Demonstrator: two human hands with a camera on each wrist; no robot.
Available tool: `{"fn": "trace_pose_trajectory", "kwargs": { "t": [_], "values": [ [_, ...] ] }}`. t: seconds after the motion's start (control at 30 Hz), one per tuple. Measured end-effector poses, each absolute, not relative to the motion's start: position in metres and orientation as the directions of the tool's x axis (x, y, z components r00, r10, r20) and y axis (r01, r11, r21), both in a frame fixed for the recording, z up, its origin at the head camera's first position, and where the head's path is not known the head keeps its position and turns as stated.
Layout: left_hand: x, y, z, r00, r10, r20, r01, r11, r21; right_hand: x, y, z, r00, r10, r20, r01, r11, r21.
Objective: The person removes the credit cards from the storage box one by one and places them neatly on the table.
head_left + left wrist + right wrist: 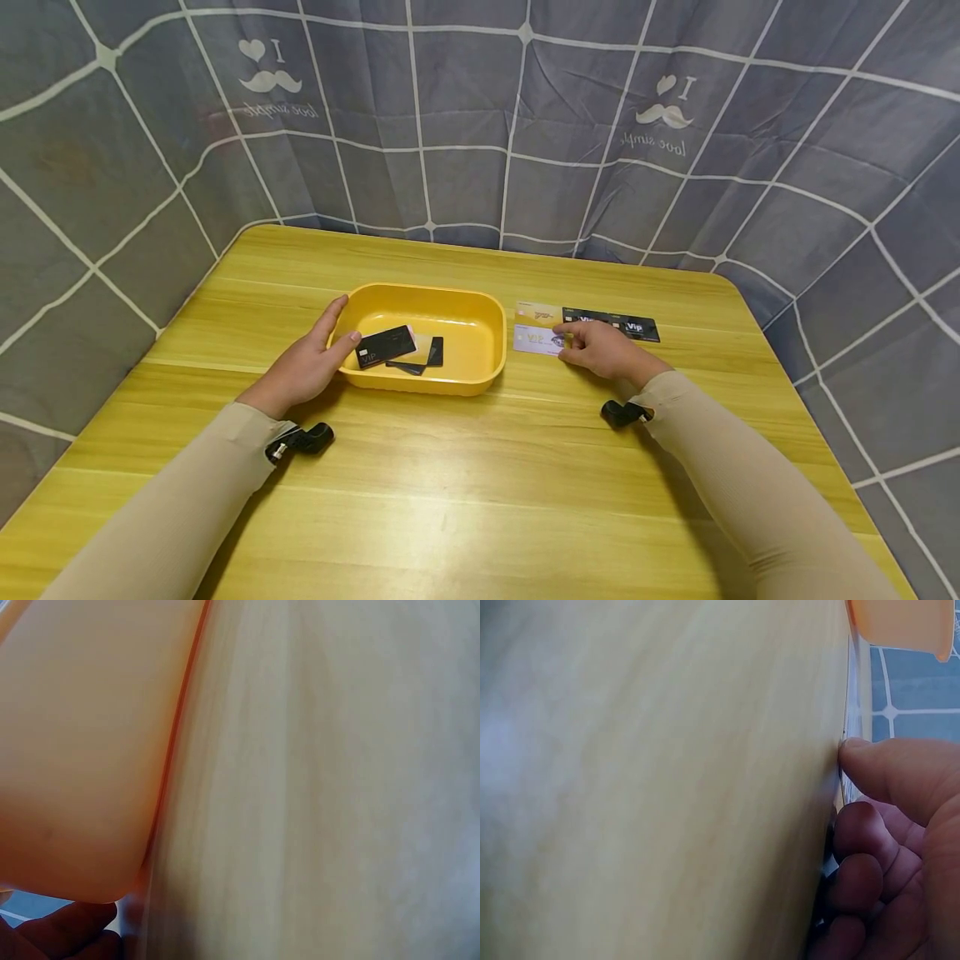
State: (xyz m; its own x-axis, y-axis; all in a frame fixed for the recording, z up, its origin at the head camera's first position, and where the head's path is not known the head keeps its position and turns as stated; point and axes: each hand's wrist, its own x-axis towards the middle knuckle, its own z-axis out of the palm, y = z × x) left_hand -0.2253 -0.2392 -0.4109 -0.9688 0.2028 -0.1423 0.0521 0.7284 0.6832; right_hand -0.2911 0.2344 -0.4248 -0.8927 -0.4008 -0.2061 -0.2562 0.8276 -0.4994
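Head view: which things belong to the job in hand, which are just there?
Likely the job:
yellow tray, left hand on its side
cards in the tray
white card, right hand on it
gold card
two black cards

Just there:
table
grid-patterned curtain

The view is mostly filled by the pale, wood-grained table [667, 765], seen sideways to the left of the grip [907, 847]. The thumb [896, 769] is extended, its tip set against a thin pale card [853, 712] seen almost edge-on; below it the fingers [859, 881] are curled. Above the grip, part of an orange-toned container [907, 622] is shown. Beyond, a blue-grey backdrop [922, 686] is crossed by white lines.
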Motion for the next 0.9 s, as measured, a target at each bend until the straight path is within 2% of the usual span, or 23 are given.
{"fn": "trace_pose_trajectory", "kwargs": {
  "t": [0.3, 0.5, 0.9],
  "values": [
    [-0.226, -0.237, -0.409, -0.969, 0.2, -0.145, 0.047, 0.726, 0.686, -0.296, 0.24, -0.41, -0.888, -0.412, -0.205, -0.249, 0.805, -0.539],
    [-0.226, -0.236, -0.407, -0.969, 0.204, -0.142, 0.052, 0.727, 0.685, -0.304, 0.234, -0.384, -0.921, -0.373, -0.112, -0.251, 0.789, -0.56],
    [-0.226, -0.241, -0.412, -0.967, 0.216, -0.137, 0.064, 0.723, 0.688, -0.308, 0.162, -0.339, -0.879, -0.477, -0.006, -0.4, 0.744, -0.535]
  ]
}}
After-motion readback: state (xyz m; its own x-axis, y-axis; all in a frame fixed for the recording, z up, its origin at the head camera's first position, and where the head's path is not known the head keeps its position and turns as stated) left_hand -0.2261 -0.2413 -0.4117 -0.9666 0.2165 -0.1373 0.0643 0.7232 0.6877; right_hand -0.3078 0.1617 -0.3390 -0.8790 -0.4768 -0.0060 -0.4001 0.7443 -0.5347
